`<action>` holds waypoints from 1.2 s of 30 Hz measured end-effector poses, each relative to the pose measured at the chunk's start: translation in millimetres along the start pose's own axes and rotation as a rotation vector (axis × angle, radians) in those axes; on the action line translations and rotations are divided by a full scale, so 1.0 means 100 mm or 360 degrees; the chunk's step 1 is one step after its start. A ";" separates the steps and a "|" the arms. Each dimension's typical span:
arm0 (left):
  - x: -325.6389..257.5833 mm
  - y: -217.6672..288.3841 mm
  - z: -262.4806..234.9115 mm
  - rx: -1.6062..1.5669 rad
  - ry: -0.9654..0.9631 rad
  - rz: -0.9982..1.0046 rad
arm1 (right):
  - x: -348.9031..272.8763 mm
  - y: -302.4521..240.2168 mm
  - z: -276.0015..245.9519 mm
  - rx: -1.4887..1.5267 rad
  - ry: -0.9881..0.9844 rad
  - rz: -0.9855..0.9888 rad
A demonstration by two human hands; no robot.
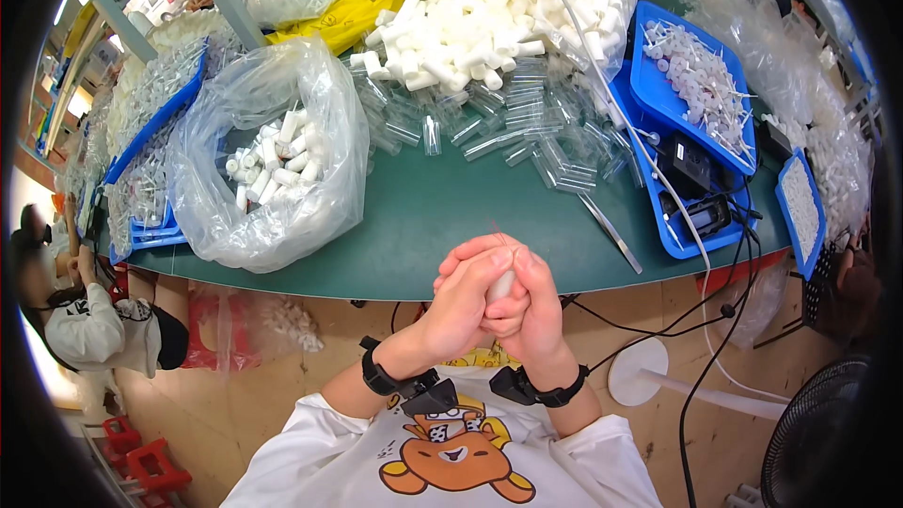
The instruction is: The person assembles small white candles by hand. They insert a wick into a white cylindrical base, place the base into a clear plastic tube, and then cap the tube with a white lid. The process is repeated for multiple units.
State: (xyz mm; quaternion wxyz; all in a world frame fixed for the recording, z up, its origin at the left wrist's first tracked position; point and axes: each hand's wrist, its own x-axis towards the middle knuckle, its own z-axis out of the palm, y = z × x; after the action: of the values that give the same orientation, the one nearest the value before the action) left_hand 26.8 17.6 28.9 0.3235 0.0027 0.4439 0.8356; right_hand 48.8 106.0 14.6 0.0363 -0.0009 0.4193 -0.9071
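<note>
My left hand [459, 305] and my right hand [538, 309] are closed together just off the table's near edge, thumbs side by side on top. Between them shows part of a small white cylindrical piece [500, 286]; the interlaced fingers hide the rest. A thin reddish strand [501, 230] sticks out above the fingertips, too fine to identify. Beyond the hands, several clear tubes [523, 113] lie scattered on the green table [423, 216]. Metal tweezers [611, 233] rest to the right. An open plastic bag [329, 202] at left contains white cylinders [273, 155].
A large heap of white cylinders [470, 9] stands at the back. Blue trays [696, 243] at right hold small white parts and a black device [685, 162]. Black cables [701, 320] hang off the table's right side near a fan [818, 433]. Another person [94, 320] sits at left.
</note>
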 end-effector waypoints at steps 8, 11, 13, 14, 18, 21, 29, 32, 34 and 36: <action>-0.01 0.06 -0.05 -0.0017 -0.0443 -0.0066 | 0.01 0.00 -0.07 0.0187 -0.0302 -0.0272; -0.01 0.03 -0.09 -0.0045 -0.0511 -0.0081 | 0.01 0.03 -0.12 0.0232 -0.0320 -0.0216; 0.00 0.06 -0.09 -0.0006 -0.0465 -0.0129 | -0.01 0.04 -0.17 0.0136 -0.0264 -0.0103; 0.00 0.08 -0.08 -0.0063 -0.0419 -0.0164 | -0.01 0.04 -0.19 0.0088 -0.0237 -0.0046; 0.02 0.06 -0.13 -0.0196 -0.0396 -0.0245 | -0.06 0.09 -0.09 0.0139 0.0160 0.0128; 0.03 0.03 -0.16 -0.0197 -0.0457 -0.0183 | -0.01 0.22 -0.04 0.0276 0.0230 0.0083; -0.07 0.01 -0.21 -0.0135 -0.0409 -0.0187 | -0.12 0.13 0.02 0.0238 0.0343 0.0210; -0.06 0.00 -0.20 -0.0115 -0.0351 -0.0250 | -0.13 0.18 0.07 0.0234 0.0396 0.0077; -0.09 -0.01 -0.17 -0.0050 -0.0305 -0.0252 | -0.15 0.22 0.04 0.0157 0.0342 0.0007; -0.11 -0.10 -0.16 0.0072 -0.0024 -0.0168 | -0.15 0.28 -0.14 -0.0072 0.0154 -0.0020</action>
State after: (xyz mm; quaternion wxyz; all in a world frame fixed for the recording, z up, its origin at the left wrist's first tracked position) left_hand 36.0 3.5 15.0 0.3702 -0.0072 0.4598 0.8071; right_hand 65.2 99.8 -15.1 0.0102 0.0395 0.4411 -0.8965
